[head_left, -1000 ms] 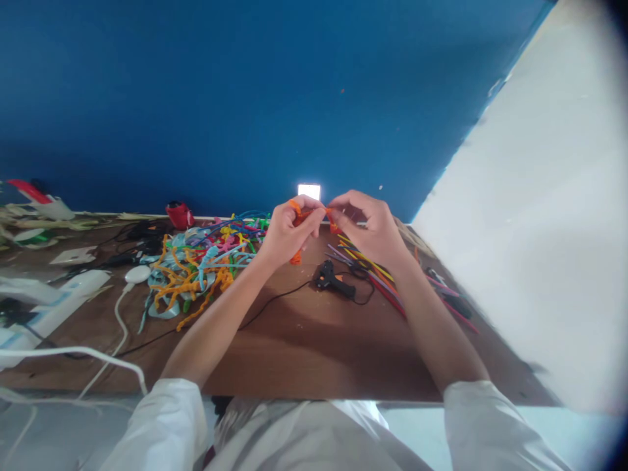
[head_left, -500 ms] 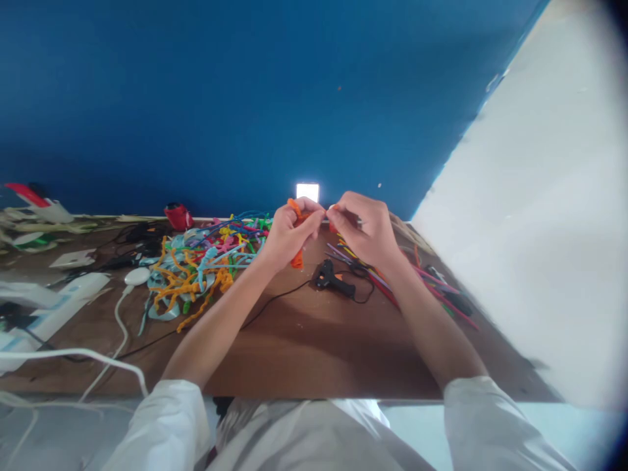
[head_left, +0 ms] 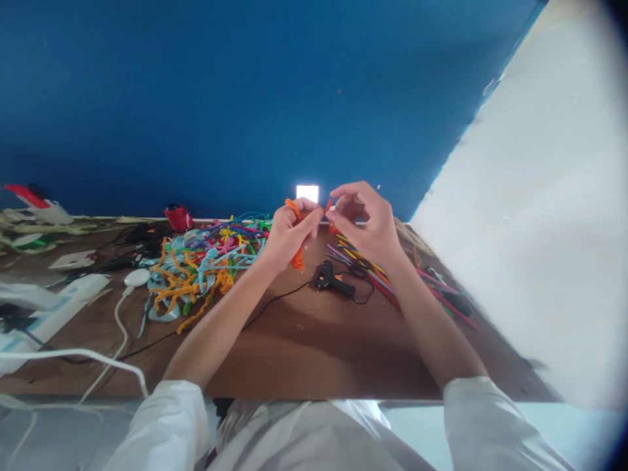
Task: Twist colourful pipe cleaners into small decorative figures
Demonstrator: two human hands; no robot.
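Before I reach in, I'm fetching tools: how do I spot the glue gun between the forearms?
Find the brown desk below the blue wall. Between the person's forearms, the black glue gun lies on bare wood. Its chunky black body sets it apart from the thin coloured sticks beside it.

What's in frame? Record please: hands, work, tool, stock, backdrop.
left_hand: left hand grips an orange fuzzy piece
right_hand: right hand opposite, thumb and index finger apart; grip unclear
between_hands: reddish strip sticking up near the fingertips
tool: black glue gun, by its look, lying on the brown table
stock_left: tangled multicoloured fuzzy stems
stock_right: straight coloured stems, partly hidden by the right forearm
backdrop: blue wall, bright white rectangle
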